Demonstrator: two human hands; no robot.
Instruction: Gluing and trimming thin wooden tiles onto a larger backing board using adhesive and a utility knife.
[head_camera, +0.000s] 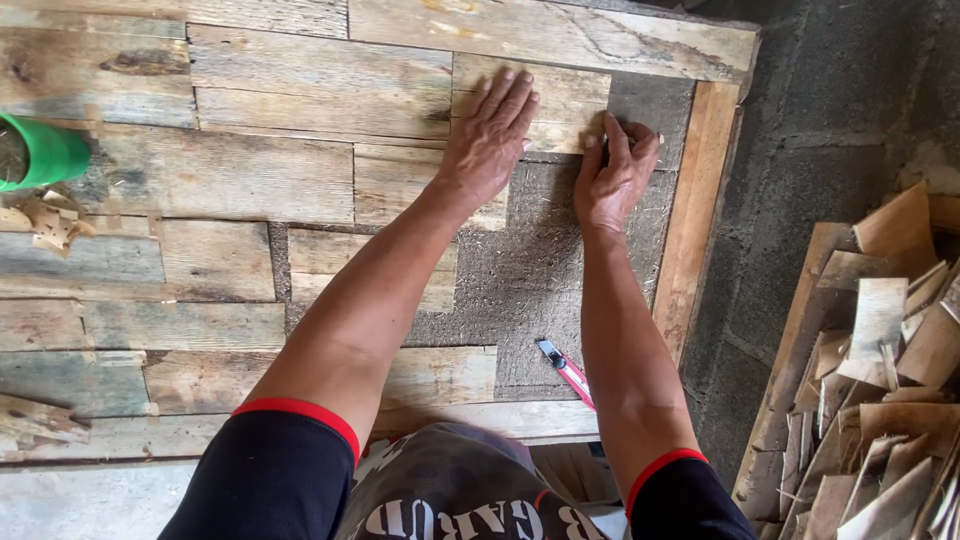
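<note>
Left hand (490, 135) lies flat, open, on a pale weathered wooden plank (540, 100) near the framed panel's (700, 190) top right corner; right hand (615, 175), fingers curled, presses the plank's lower edge, gripping nothing.

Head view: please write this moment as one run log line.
left hand: flat on plank | right hand: at plank edge | cutter: lying on board

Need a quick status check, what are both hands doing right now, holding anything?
Left hand: open, flat on the short pale wooden plank, holding nothing.
Right hand: fingers curled at that plank's lower right edge; nothing visibly gripped.
</note>
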